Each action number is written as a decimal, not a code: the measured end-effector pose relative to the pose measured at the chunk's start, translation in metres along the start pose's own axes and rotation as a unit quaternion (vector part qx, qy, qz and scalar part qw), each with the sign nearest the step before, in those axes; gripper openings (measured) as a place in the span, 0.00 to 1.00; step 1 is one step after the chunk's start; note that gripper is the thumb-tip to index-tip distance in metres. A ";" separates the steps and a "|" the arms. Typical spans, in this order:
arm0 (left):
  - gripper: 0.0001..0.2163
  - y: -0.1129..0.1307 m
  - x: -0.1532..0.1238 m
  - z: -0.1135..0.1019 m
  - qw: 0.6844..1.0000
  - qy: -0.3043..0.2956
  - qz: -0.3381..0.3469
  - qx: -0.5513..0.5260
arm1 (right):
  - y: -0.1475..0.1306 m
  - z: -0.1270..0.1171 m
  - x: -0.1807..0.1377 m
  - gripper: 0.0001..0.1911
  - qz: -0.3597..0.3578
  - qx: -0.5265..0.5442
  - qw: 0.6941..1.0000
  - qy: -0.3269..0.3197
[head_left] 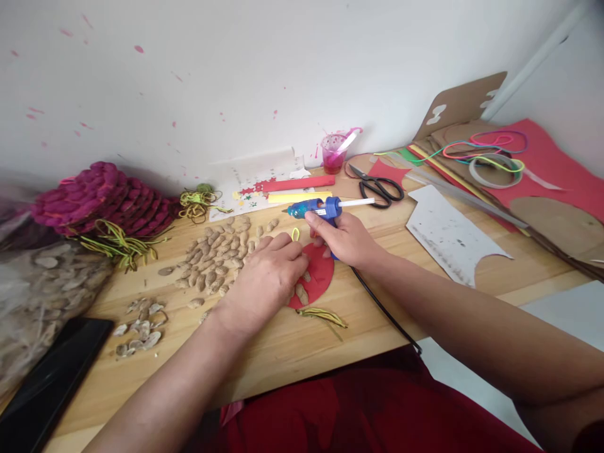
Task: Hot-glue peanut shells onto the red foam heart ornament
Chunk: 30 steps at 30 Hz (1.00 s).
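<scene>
From the head view, looks like you're mid-gluing: right hand point(346, 240) wrapped round the glue gun point(302, 208), left hand point(276, 270) curled over the left part of the red disc point(321, 277) on the bench point(264, 371). I'd guess the next move calls for a steady disc and fingers clear of the nozzle. Can't tell if your left is pinching anything, fingertips are hidden. Phone's point(56, 384) cut off too.

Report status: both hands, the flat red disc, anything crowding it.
Right hand gripping blue plastic glue gun. Left hand over left side of flat red disc, grip hidden. Tan oval peanuts on disc; yellow-green string bundle by its near edge.
</scene>
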<state>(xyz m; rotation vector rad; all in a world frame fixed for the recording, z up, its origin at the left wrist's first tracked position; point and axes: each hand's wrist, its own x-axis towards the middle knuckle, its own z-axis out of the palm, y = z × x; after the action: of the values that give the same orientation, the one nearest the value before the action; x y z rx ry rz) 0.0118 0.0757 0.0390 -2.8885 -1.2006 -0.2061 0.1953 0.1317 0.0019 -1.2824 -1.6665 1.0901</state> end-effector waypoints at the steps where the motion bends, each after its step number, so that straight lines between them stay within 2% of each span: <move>1: 0.06 0.001 0.000 0.000 1.000 -0.001 0.000 0.011 | 0.000 0.000 0.000 0.28 -0.001 -0.003 1.000 0.000; 9: 0.09 0.007 0.003 0.002 0.998 -0.009 0.005 0.056 | 0.000 -0.001 0.000 0.29 0.007 -0.006 1.000 -0.004; 19: 0.06 0.006 0.000 0.007 1.000 -0.002 -0.008 0.012 | 0.000 0.000 0.000 0.29 0.023 0.004 1.000 0.001; 21: 0.07 0.005 -0.004 0.007 1.000 0.019 -0.018 -0.008 | -0.002 -0.001 0.000 0.28 0.023 0.014 1.000 -0.004; 22: 0.09 0.003 -0.007 0.007 0.998 0.048 -0.030 -0.021 | -0.003 -0.001 0.000 0.28 0.028 0.021 0.999 -0.006; 24: 0.13 0.000 -0.013 0.003 0.986 0.131 -0.089 -0.056 | -0.004 -0.002 0.000 0.28 0.042 0.030 0.999 -0.012; 26: 0.12 -0.003 -0.017 -0.002 0.958 0.185 -0.194 -0.102 | -0.005 -0.002 -0.001 0.27 0.053 0.031 0.998 -0.018; 28: 0.08 -0.004 -0.017 -0.009 0.932 0.160 -0.295 -0.138 | -0.005 -0.002 -0.001 0.27 0.055 0.034 0.998 -0.019; 30: 0.06 -0.003 -0.014 -0.013 0.917 0.096 -0.352 -0.161 | -0.004 -0.002 -0.001 0.27 0.052 0.037 0.998 -0.015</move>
<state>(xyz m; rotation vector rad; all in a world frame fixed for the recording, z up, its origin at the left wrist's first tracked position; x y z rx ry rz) -0.0014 0.0672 0.0504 -2.4195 -2.2833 -0.7271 0.1957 0.1306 0.0062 -1.3230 -1.5806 1.2288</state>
